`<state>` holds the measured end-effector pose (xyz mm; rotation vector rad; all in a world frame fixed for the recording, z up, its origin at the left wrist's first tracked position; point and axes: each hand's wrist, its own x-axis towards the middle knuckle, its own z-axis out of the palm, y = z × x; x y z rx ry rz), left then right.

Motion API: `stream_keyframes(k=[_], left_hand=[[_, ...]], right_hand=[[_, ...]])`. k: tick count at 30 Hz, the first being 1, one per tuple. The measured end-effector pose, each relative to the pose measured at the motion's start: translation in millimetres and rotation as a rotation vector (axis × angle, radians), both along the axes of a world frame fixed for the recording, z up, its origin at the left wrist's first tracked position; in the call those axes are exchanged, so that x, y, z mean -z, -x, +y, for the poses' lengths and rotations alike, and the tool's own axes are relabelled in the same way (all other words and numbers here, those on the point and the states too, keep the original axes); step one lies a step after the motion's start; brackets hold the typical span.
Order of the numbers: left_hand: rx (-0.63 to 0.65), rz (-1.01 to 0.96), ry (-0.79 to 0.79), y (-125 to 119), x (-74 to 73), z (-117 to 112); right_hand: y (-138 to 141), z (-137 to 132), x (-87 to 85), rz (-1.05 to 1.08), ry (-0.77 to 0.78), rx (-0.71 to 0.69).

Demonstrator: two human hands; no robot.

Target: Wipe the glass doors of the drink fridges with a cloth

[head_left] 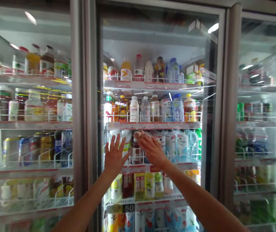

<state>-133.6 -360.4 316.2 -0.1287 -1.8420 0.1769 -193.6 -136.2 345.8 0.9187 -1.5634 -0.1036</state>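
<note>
I face a drinks fridge with glass doors. My left hand point(115, 155) lies flat against the middle glass door point(207, 96), fingers spread and holding nothing. My right hand point(153, 149) is just to its right at the same height. Its fingers press a small crumpled pinkish-white cloth point(139, 134) against the glass. Behind the glass near both hands stand a dark bottle point(136, 154) and several white bottles point(181, 145) on the third shelf.
Shelves of bottles and cans fill the fridge behind the left door point(31, 112), the middle door and the right door point(261, 129). Metal door frames point(80, 96) point(231, 96) separate them. A price tag reading 50 point(128, 207) hangs on a lower shelf.
</note>
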Motion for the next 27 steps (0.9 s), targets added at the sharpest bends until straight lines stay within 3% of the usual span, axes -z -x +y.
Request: stream_keyframes(k=[1,4,6,8,11,12,13,14,16,18,20,23,24,25,27], left_hand=[[0.0,-0.001,0.007,-1,-0.3,0],[-0.007,-0.003,0.02,-3,-0.3,0],[-0.009,-0.002,0.028,-4,0.3,-1],[0.007,-0.004,0.055,-5,1.6,-5],[0.047,-0.008,0.099,-9,4.3,-19],[0.056,-0.001,0.101,-11,5.1,-25],[0.061,0.009,0.099,-14,5.9,-32],[0.064,0.022,0.094,-17,6.5,-38],[0.067,0.048,0.095,-25,7.1,-49],[0.065,0.061,0.102,-34,6.8,-57],[0.062,0.065,0.109,-42,5.4,-62],[0.065,0.063,0.107,-52,1.4,-70],[0.069,0.064,0.104,-55,-0.4,-73],[0.072,0.068,0.099,-57,-2.4,-76],[0.073,0.076,0.083,-59,-6.6,-81]], right_hand=[[1,4,-2.8,0.003,0.034,0.004],[10,21,-27.2,0.031,0.555,0.034],[13,16,-35.1,0.033,0.757,0.043],[7,-4,-24.7,0.01,0.596,0.039],[-5,-28,0.1,0.002,0.02,-0.014],[-6,-30,1.5,0.005,-0.072,-0.025],[-6,-29,-2.7,0.004,-0.065,-0.027],[-4,-27,-12.0,-0.004,0.045,-0.019],[1,-30,-37.8,-0.023,0.44,0.002],[1,-52,-55.4,-0.044,0.653,-0.007],[-6,-88,-52.2,-0.065,0.489,-0.047],[-20,-136,-27.1,-0.049,-0.093,-0.159],[-23,-144,-23.0,-0.038,-0.207,-0.183],[-24,-146,-24.0,-0.034,-0.245,-0.189],[-21,-140,-39.5,-0.059,-0.108,-0.15]])
